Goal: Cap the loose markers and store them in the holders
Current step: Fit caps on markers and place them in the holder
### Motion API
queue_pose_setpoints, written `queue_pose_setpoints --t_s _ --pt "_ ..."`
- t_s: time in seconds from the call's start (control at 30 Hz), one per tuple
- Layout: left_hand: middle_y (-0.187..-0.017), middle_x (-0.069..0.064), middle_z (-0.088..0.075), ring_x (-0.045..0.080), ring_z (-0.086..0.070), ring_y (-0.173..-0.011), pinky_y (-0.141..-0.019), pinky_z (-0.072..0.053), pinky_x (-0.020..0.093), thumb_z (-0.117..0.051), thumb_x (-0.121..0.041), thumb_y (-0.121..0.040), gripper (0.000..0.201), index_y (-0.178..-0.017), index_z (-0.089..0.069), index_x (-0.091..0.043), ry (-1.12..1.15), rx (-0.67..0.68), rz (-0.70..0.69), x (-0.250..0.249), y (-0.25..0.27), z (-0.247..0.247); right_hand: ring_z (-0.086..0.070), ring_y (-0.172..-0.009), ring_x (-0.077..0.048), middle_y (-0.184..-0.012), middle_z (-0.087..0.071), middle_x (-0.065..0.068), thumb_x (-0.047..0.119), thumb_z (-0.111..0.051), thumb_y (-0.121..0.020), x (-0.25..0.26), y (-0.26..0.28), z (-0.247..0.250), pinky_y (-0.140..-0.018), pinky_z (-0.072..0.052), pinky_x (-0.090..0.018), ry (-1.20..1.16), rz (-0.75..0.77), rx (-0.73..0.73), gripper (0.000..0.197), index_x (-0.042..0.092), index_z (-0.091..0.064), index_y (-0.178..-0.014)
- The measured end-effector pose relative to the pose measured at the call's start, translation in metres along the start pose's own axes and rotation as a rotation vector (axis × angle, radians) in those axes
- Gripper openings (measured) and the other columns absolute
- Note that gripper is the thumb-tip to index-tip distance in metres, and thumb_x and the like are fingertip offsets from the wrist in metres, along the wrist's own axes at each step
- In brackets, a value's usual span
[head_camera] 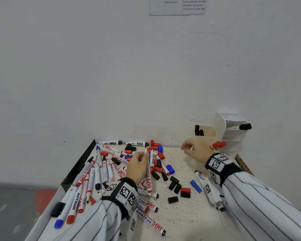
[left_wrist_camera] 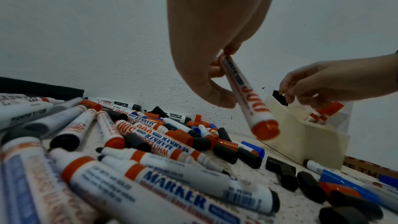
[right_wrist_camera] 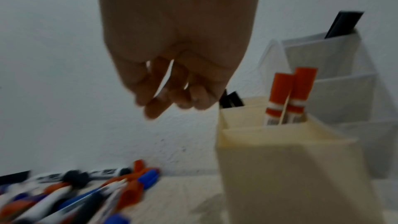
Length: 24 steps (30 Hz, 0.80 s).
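The cream holder (right_wrist_camera: pixel 280 168) is keeping two red-capped markers (right_wrist_camera: pixel 290 94) upright in its middle slot. The left hand (left_wrist_camera: pixel 206 43) is pinching a red marker (left_wrist_camera: pixel 249 98) above the pile of markers (head_camera: pixel 111 169). The right hand (right_wrist_camera: pixel 172 67), fingers loosely hanging, is holding nothing beside the holder.

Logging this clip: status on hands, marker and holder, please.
Left hand grips a red marker, lifted over the pile. Right hand empty, fingers loose, beside the cream holder. Two red-capped markers stored. Loose caps litter the table.
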<state>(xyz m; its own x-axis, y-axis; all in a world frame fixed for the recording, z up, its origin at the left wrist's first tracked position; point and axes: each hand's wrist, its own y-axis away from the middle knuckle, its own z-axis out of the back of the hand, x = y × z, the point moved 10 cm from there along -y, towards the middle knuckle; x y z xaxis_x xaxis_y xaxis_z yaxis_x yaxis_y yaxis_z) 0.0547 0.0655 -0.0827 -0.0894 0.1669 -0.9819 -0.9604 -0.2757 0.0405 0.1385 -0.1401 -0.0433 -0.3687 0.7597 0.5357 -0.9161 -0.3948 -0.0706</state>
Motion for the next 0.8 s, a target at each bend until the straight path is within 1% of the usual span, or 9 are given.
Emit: queue_pose_setpoints --t_s 0.1,0.2,0.3,0.4,0.5,0.53,0.67,0.73,0.8 --pt "-0.084 0.004 -0.060 0.013 -0.061 -0.064 -0.061 -0.051 0.027 -0.041 -0.032 -0.098 0.015 -0.105 -0.048 -0.021 0.008 -0.038 0.001 0.000 0.006 0.009 -0.056 -0.079 -0.008 -0.086 -0.062 0.009 0.028 -0.069 -0.079 0.017 0.037 -0.079 -0.074 -0.046 -0.021 0.038 -0.059 0.532 0.018 0.027 -0.063 -0.096" --pt "-0.081 0.004 -0.058 0.012 -0.056 -0.062 -0.055 -0.049 0.022 -0.041 -0.031 -0.098 0.026 -0.115 -0.050 -0.014 -0.053 -0.057 0.008 0.004 0.011 0.016 -0.053 -0.073 -0.007 -0.082 -0.059 0.009 0.028 -0.075 -0.072 0.028 0.070 -0.122 -0.071 -0.046 -0.024 0.193 -0.015 0.729 0.027 0.026 -0.064 -0.097" --pt "-0.098 0.004 -0.057 0.009 -0.052 -0.070 -0.057 -0.044 0.017 -0.042 -0.022 -0.098 0.032 -0.127 -0.048 -0.010 -0.134 -0.027 0.022 0.010 0.016 0.016 -0.046 -0.068 -0.007 -0.079 -0.052 0.009 0.023 -0.069 -0.078 0.041 0.080 -0.129 -0.061 -0.041 -0.020 0.309 0.078 0.636 0.023 0.020 -0.064 -0.100" --pt "-0.113 0.003 -0.055 0.010 -0.055 -0.075 -0.061 -0.047 0.018 -0.047 -0.014 -0.095 0.039 -0.134 -0.044 -0.012 -0.211 0.018 0.030 0.016 0.024 0.015 -0.047 -0.079 -0.010 -0.089 -0.051 0.005 0.023 -0.059 -0.086 0.043 0.079 -0.123 -0.058 -0.035 -0.015 0.354 0.086 0.538 0.021 0.017 -0.062 -0.106" --pt "-0.128 0.006 -0.053 0.019 -0.057 -0.105 -0.089 -0.050 0.028 -0.049 -0.013 -0.095 0.042 -0.136 -0.043 -0.012 -0.269 0.034 0.033 0.020 0.031 0.017 -0.050 -0.085 -0.012 -0.101 -0.055 0.000 0.020 -0.055 -0.088 0.034 0.068 -0.106 -0.065 -0.038 -0.015 0.284 0.039 0.373 0.021 0.018 -0.058 -0.108" --pt "-0.129 0.006 -0.053 0.021 -0.058 -0.105 -0.090 -0.051 0.031 -0.049 -0.013 -0.095 0.042 -0.137 -0.043 -0.013 -0.266 0.040 0.043 0.023 0.033 0.017 -0.049 -0.086 -0.012 -0.105 -0.056 -0.002 0.018 -0.053 -0.089 0.031 0.063 -0.099 -0.069 -0.038 -0.016 0.252 0.033 0.320 0.023 0.018 -0.056 -0.112" --pt "-0.130 0.007 -0.051 0.011 -0.058 -0.068 -0.055 -0.050 0.018 -0.049 -0.014 -0.096 0.044 -0.139 -0.040 -0.014 -0.245 0.113 0.060 0.029 0.038 0.009 -0.047 -0.085 -0.011 -0.106 -0.057 -0.004 0.017 -0.051 -0.092 0.016 0.047 -0.060 -0.080 -0.040 -0.020 0.148 -0.006 0.099 0.023 0.019 -0.055 -0.114" --pt "-0.124 0.005 -0.052 0.009 -0.057 -0.065 -0.052 -0.047 0.015 -0.051 -0.015 -0.095 0.042 -0.136 -0.045 -0.014 -0.258 0.144 0.047 0.029 0.039 0.004 -0.050 -0.073 -0.010 -0.096 -0.059 -0.001 0.016 -0.055 -0.089 0.014 0.046 -0.038 -0.070 -0.042 -0.018 0.016 -0.029 -0.030 0.013 0.020 -0.053 -0.101" --pt "-0.114 0.001 -0.054 0.013 -0.059 -0.074 -0.062 -0.052 0.020 -0.055 -0.016 -0.093 0.036 -0.129 -0.052 -0.015 -0.277 0.155 0.030 0.028 0.041 0.000 -0.049 -0.064 -0.007 -0.089 -0.058 0.000 0.014 -0.059 -0.087 0.016 0.048 -0.022 -0.062 -0.040 -0.015 -0.120 -0.032 -0.129 0.013 0.019 -0.050 -0.096"
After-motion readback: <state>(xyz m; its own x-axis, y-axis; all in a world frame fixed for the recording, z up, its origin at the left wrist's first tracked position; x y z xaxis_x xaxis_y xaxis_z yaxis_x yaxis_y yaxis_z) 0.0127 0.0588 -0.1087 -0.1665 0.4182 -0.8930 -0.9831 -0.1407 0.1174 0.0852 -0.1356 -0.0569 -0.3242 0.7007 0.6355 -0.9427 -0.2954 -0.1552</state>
